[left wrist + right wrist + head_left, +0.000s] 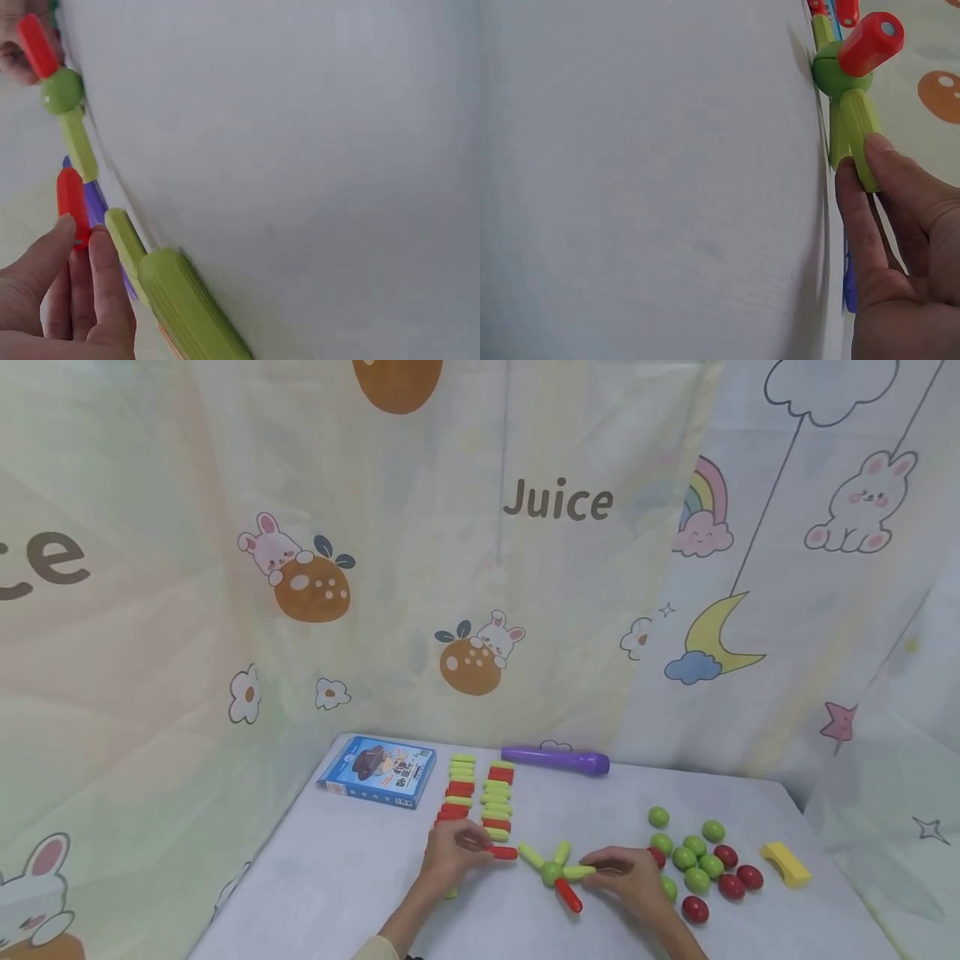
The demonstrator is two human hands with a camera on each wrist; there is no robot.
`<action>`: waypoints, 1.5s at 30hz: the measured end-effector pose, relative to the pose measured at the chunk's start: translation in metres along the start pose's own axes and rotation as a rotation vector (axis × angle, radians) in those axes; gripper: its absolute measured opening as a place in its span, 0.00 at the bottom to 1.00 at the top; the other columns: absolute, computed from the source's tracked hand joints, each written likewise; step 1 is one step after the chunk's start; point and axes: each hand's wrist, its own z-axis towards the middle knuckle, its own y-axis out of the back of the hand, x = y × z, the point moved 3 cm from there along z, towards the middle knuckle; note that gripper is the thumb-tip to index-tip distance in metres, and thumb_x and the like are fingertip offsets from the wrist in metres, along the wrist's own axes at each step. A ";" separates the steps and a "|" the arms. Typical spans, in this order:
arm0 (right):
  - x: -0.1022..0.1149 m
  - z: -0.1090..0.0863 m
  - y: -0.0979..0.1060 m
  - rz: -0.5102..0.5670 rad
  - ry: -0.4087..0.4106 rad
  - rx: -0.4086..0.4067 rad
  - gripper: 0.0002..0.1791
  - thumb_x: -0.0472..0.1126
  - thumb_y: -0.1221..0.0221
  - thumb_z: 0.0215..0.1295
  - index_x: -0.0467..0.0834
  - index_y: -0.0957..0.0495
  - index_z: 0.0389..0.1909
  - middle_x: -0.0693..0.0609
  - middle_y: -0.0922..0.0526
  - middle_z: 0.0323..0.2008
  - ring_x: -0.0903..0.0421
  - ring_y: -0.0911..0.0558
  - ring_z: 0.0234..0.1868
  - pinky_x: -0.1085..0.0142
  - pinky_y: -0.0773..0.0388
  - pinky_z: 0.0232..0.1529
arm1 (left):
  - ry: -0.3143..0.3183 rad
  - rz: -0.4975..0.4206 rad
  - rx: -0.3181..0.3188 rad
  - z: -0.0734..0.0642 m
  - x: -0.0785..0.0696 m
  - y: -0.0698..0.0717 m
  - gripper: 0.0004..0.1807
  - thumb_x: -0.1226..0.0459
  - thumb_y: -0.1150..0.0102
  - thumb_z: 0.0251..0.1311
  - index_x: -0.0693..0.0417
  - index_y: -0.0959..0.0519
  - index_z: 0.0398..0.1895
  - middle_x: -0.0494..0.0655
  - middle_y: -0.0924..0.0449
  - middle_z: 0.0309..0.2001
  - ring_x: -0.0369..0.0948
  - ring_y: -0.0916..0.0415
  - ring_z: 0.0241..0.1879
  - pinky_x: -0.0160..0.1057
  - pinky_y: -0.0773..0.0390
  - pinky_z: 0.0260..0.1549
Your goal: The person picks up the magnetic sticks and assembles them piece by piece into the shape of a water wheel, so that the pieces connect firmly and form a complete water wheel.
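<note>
My left hand [450,858] pinches a short red stick [504,852] between thumb and fingers, its free end pointing at a star-shaped assembly. At that assembly's middle is a green ball [552,872] with several light green sticks and one red stick [567,895] spreading from it. My right hand [632,878] grips one light green stick [861,131] of the assembly by its outer end. In the left wrist view, the held red stick [72,202] is apart from the ball. Behind my left hand, two rows of red and light green sticks [496,799] lie on the table.
Green balls [684,857] and dark red balls [731,886] lie loose on the right, close by my right hand. Beyond them is a yellow arched block [786,864]. A blue box [378,770] and a purple toy microphone [558,760] lie along the back, before a printed curtain.
</note>
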 end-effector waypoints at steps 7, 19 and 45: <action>-0.002 -0.005 0.005 0.003 -0.032 -0.037 0.19 0.36 0.21 0.58 0.35 0.11 0.50 0.44 0.07 0.46 0.61 0.10 0.46 0.70 0.14 0.51 | 0.023 -0.149 0.052 -0.007 -0.004 -0.018 0.10 0.71 0.20 0.57 0.59 0.10 0.42 0.45 0.09 0.37 0.44 0.09 0.39 0.41 0.10 0.43; 0.000 -0.009 0.000 0.051 0.017 -0.019 0.19 0.34 0.21 0.57 0.35 0.11 0.49 0.42 0.08 0.47 0.63 0.11 0.48 0.70 0.14 0.53 | 0.046 -0.152 0.008 -0.011 -0.007 -0.040 0.10 0.74 0.21 0.57 0.59 0.11 0.40 0.43 0.10 0.35 0.42 0.10 0.37 0.41 0.10 0.41; 0.008 -0.028 -0.006 0.130 -0.009 0.076 0.18 0.35 0.24 0.63 0.31 0.13 0.51 0.39 0.09 0.48 0.57 0.10 0.50 0.66 0.13 0.53 | -0.134 0.431 -0.093 0.018 -0.008 -0.018 0.10 0.71 0.27 0.65 0.60 0.11 0.49 0.49 0.13 0.43 0.45 0.16 0.47 0.43 0.11 0.46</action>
